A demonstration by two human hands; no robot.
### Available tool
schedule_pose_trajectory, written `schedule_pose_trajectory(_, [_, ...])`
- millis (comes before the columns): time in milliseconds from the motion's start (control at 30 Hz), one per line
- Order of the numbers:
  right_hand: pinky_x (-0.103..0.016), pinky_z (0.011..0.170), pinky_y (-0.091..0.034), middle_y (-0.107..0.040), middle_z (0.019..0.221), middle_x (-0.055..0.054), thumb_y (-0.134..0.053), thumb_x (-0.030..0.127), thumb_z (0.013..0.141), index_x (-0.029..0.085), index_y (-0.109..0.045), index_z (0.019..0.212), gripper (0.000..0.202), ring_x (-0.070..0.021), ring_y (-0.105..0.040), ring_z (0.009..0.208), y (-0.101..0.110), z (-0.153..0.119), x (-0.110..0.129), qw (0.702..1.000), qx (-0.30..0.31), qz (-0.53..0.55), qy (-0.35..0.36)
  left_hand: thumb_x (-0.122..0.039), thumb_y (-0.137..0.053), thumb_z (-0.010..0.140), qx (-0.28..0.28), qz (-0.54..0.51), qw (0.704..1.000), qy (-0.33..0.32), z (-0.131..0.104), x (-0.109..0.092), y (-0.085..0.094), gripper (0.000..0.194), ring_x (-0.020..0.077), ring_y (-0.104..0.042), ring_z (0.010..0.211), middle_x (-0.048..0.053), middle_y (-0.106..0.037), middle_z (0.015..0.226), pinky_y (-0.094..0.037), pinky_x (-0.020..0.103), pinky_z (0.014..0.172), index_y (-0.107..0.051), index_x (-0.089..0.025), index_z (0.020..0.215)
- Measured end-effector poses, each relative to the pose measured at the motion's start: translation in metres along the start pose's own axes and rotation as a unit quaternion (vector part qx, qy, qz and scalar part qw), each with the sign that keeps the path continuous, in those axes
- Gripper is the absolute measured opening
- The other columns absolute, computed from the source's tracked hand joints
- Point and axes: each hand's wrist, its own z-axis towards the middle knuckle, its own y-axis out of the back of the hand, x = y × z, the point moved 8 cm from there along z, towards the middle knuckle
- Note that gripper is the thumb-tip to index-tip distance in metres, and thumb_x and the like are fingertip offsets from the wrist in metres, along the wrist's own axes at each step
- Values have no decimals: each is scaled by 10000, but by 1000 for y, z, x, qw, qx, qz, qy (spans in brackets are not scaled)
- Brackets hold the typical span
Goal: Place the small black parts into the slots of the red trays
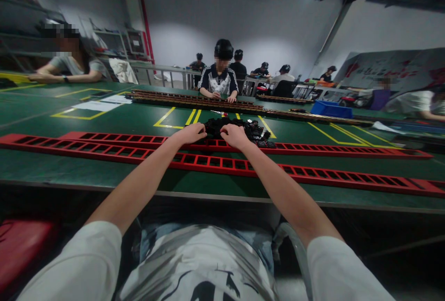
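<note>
One left hand [193,133], one right hand [235,135], at black parts [254,129], grip state unclear, banner lettering [399,73] illegible

Red slotted frames [222,170] along tabletop's [86,171] near edge: smooth, low sheen. Black parts [255,130]: plastic-looking, glossy highlights. Tabletop: smooth, semi-matt. Sheets [92,105]: matt paper.

A blue bin [331,109] stands well apart from white papers [95,106].
</note>
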Motion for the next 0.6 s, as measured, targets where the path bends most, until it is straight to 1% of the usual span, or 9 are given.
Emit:
schedule_pose_trajectory(67, [-459, 988, -399, -717, 1185, -91, -494, 273, 950, 215, -737, 1074, 278, -278, -622, 1113, -1, 0, -1, 1000, -1, 5, 0, -407, -460, 930, -16, -5, 1000, -14, 0, -1, 3, 328, 256, -607, 1019, 117, -640, 1048, -483, 384, 963, -659, -161, 1016])
schedule_pose_trajectory(133, [-456, 994, -391, -716, 1192, -88, -495, 273, 949, 219, -736, 1073, 276, -274, -620, 1115, -2, 0, -1, 1000, -2, 7, -2, -407, -425, 952, -22, -16, 999, -36, 0, -4, 3, 356, 240, -598, 1081, 111, -648, 1090, -456, 365, 1022, -679, -171, 1030])
schedule_pose_trajectory(233, [-444, 993, -389, -720, 1191, -86, -496, 278, 950, 221, -735, 1078, 278, -269, -623, 1113, -2, 1, -2, 1000, -1, 8, -5, -431, -401, 966, 1, -25, 998, -55, 2, -8, -2, 412, 230, -587, 1147, 110, -661, 1149, -422, 345, 1078, -719, -173, 1013])
schedule_pose_trajectory(333, [-428, 985, -393, -729, 1176, -80, -499, 279, 947, 226, -735, 1085, 279, -265, -633, 1101, -2, 1, -2, 1000, 8, 6, -10, -442, -404, 960, 14, -19, 999, -43, 4, -5, -5, 437, 241, -611, 1108, 127, -677, 1123, -446, 351, 1052, -734, -156, 958])
schedule_pose_trajectory(400, [-420, 978, -397, -734, 1162, -78, -506, 274, 939, 230, -737, 1089, 278, -262, -639, 1089, -2, 1, -2, 1000, 14, 4, -15, -416, -435, 941, 9, -14, 999, -38, 5, -2, -4, 392, 240, -627, 1058, 123, -687, 1067, -469, 350, 1014, -731, -160, 918])
schedule_pose_trajectory(467, [-415, 975, -399, -737, 1149, -78, -511, 273, 934, 232, -739, 1089, 279, -261, -642, 1080, -2, 1, -2, 1000, 15, 5, -15, -355, -500, 890, -8, -11, 999, -42, 5, -1, 0, 284, 235, -628, 1027, 104, -684, 1019, -483, 349, 986, -718, -173, 889])
schedule_pose_trajectory(533, [-415, 975, -399, -739, 1137, -74, -507, 275, 935, 234, -740, 1082, 279, -257, -643, 1071, -2, 1, -2, 1000, 9, 8, -12, -266, -540, 825, -42, -14, 998, -51, 5, -2, 7, 186, 230, -619, 1012, 83, -669, 984, -490, 357, 973, -694, -181, 886])
schedule_pose_trajectory(600, [-418, 973, -402, -743, 1119, -67, -505, 273, 934, 234, -741, 1064, 272, -254, -647, 1058, -2, 1, -2, 1000, 0, 13, -9, -178, -537, 764, -84, -28, 995, -55, 3, -5, 16, 192, 229, -610, 993, 71, -651, 967, -496, 372, 955, -663, -179, 909])
